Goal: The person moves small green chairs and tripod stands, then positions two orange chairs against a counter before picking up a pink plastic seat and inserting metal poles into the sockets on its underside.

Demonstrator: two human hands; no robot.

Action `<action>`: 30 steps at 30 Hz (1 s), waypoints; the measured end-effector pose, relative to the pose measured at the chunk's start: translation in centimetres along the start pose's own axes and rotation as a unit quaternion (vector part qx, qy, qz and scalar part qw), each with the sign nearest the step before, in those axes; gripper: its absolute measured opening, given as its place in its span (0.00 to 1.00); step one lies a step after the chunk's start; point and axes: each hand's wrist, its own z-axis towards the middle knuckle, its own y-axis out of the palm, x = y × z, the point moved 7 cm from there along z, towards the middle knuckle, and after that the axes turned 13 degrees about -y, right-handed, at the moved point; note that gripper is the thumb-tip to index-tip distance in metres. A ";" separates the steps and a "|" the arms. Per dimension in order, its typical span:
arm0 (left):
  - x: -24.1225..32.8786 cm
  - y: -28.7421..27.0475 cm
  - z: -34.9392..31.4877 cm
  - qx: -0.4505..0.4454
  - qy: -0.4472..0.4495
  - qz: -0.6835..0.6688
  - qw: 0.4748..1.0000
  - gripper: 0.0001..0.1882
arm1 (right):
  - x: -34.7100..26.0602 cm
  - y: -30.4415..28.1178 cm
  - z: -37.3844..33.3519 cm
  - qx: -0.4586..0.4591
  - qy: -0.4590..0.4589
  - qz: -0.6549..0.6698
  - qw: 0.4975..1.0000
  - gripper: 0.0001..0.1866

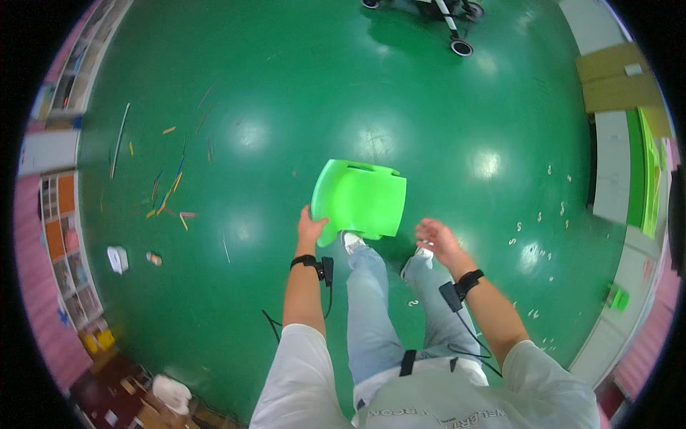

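A glossy green floor [264,300] spreads across the room. Just beyond and to the right of the left grip [310,227] is a bright green plastic chair [368,201], seen from above; this grip is closed on the near corner of its curved edge, the thumb over the inner face. The right grip [438,238] hangs apart from the chair, its fingers loosely curled and slightly spread. Between the two grips, a white shoe [352,242] shows at the chair's near side. Well to the left of the left grip lie thin coloured sticks [176,182], a white tub [118,259] and a small jar [153,258], with shelves [66,193] farther out. Small white shapes [519,227] dot the floor right of the right grip, before a pale cabinet [612,168]. Far beyond both grips stands a wheeled frame [449,18].
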 end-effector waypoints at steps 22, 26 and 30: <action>11.5 6.5 -33.6 -0.254 -0.026 -0.036 0.966 0.23 | 11.0 -19.3 -27.1 0.232 -0.148 0.334 0.901 0.19; 17.2 11.0 -45.3 -0.280 0.052 0.027 0.958 0.23 | 11.0 -27.9 -35.3 0.320 -0.184 0.286 0.884 0.24; 25.3 18.3 -56.7 -0.367 0.136 0.088 0.916 0.20 | 9.9 -39.1 -40.1 0.449 -0.284 0.196 0.824 0.41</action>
